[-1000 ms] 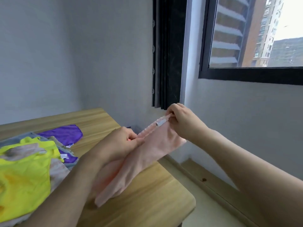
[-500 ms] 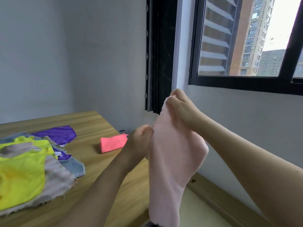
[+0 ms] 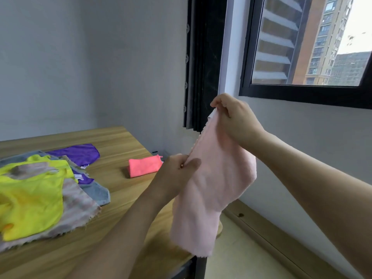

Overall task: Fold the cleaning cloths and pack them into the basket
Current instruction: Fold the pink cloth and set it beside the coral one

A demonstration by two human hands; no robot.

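Pink cloth (image 3: 213,190) hangs in the air past the table's (image 3: 120,141) right edge, its top corner pinched by the right hand (image 3: 234,119), its left edge pinched lower down by the left hand (image 3: 179,174). Loose cloths (image 3: 40,188) lie heaped along the table's left edge, a folded coral cloth (image 3: 145,166) near its far right corner.

You are standing in a plain room of a high-rise flat: a wooden table (image 3: 120,141) is sitting in the bare grey corner, a dark curtain (image 3: 201,67) is hanging by the black-framed window (image 3: 302,93), and apartment towers (image 3: 326,43) are showing outside at right.
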